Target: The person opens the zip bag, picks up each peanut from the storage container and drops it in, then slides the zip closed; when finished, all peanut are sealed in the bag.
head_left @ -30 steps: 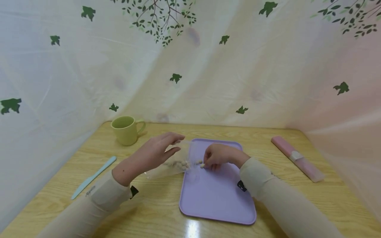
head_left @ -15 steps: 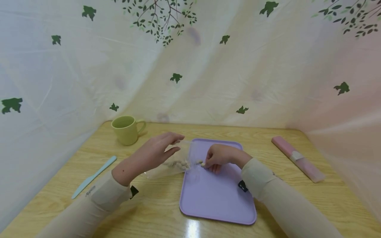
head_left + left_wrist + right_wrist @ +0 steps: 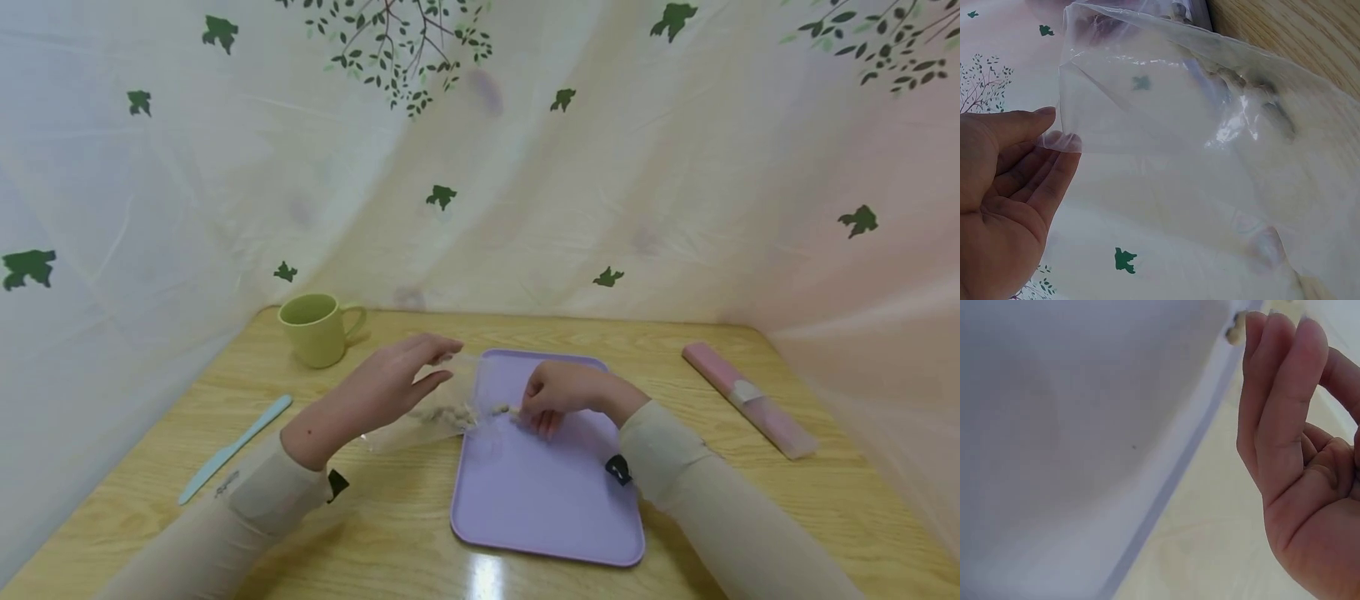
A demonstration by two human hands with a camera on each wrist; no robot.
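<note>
A clear plastic bag (image 3: 405,433) with several small beige nut-like pieces (image 3: 453,414) in it lies with its mouth over the left edge of the purple tray (image 3: 543,508). My left hand (image 3: 393,375) holds up the edge of that bag; in the left wrist view the bag's film (image 3: 1147,125) covers its fingertips. Over the tray, my right hand (image 3: 566,392) pinches one small beige piece (image 3: 515,412) at the bag's mouth, mostly hidden by the fingers. Another beige piece (image 3: 499,409) lies just left of it. The right wrist view shows beige pieces (image 3: 1234,331) beside the fingertips.
A yellow-green mug (image 3: 315,329) stands at the back left of the wooden table (image 3: 390,533). A light blue plastic knife (image 3: 234,450) lies left of my left arm. At the right is a folded pink item (image 3: 750,400) with a pale band.
My right hand has drifted slightly right, away from the bag, with the beige piece at its fingertips. My left hand and the bag have stayed in place.
</note>
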